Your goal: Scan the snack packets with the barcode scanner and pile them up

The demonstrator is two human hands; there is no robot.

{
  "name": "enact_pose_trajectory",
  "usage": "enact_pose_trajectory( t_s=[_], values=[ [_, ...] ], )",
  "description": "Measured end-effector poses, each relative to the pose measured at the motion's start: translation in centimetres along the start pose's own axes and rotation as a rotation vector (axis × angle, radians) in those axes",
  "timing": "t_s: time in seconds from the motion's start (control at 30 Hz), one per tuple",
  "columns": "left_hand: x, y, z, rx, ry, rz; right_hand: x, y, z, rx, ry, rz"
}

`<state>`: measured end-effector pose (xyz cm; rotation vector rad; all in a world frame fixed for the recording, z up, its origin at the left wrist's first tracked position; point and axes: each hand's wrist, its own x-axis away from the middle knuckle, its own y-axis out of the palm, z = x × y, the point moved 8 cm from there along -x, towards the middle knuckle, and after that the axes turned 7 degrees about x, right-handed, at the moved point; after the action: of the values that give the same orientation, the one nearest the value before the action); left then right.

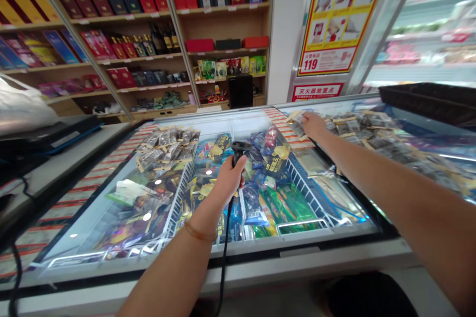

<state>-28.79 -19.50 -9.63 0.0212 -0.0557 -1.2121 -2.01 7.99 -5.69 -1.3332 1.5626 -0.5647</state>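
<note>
Closest to me, both bare forearms stretch out over a chest freezer (260,247) with a sliding glass lid. The left hand (229,174) is wrapped firmly around the handle of a black barcode scanner (240,148), its head tipped forward and away, pointing toward the far side of the freezer. The scanner's dark cable (224,257) hangs down from the fist past the wrist, which wears a thin band, and drops over the freezer's front edge.

The right arm reaches longer and farther, across the right part of the lid. The right hand (314,126) is closed lightly on a small flat packet (297,126), pinching it at the edge of a spread of similar packets (368,129) lying loose on top of the glass (dark wrappers with pale borders, too blurred to read).

Under the lid, white wire baskets (293,173) divide the freezer, filled with wrapped frozen treats in blue, green and yellow. Another heap of packets (167,146) lies on the glass at the far left.

To the left a counter holds a dark device and a plastic bag (18,104). Beyond the freezer stand wooden shelves (223,10) of red, gold and dark boxes, a small black monitor (240,90), a red and yellow poster (342,15), and, to the right, a refrigerated display case (427,34).
</note>
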Motion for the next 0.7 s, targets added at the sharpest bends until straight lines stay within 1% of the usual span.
enact_pose_trajectory(
  t_s=[0.03, 0.1, 0.17, 0.2, 0.27, 0.37, 0.43, 0.57, 0.63, 0.7],
  values=[
    [0.0, 0.1, -0.1, 0.000, 0.004, -0.005, -0.3, -1.5, 1.9, 0.052, 0.026, 0.006],
    [-0.1, 0.2, -0.3, 0.000, 0.012, -0.016, -0.2, -3.6, 5.1, 0.205, 0.073, -0.019],
    [-0.2, 0.4, -0.5, -0.008, 0.016, -0.030, 0.5, -4.7, 7.1, 0.284, 0.072, -0.042],
    [-0.2, 0.5, -0.6, -0.011, 0.014, -0.039, 1.0, -4.8, 7.6, 0.302, 0.047, -0.046],
    [-0.1, 0.7, -0.8, -0.015, 0.005, -0.053, 1.9, -4.6, 7.5, 0.349, -0.031, -0.036],
    [0.1, 0.6, -0.8, -0.004, -0.005, -0.053, 3.2, -3.9, 6.0, 0.452, -0.167, -0.013],
    [0.2, 0.5, -0.7, 0.012, -0.003, -0.047, 3.8, -3.5, 5.1, 0.522, -0.220, -0.029],
    [0.2, 0.4, -0.6, 0.009, -0.011, -0.034, 4.4, -3.4, 4.1, 0.668, -0.251, -0.081],
    [0.2, 0.4, -0.7, -0.002, -0.016, -0.036, 4.5, -3.4, 3.8, 0.695, -0.254, -0.116],
    [0.0, 0.4, -0.8, -0.009, -0.013, -0.041, 4.5, -3.1, 3.4, 0.676, -0.267, -0.173]
  ],
)
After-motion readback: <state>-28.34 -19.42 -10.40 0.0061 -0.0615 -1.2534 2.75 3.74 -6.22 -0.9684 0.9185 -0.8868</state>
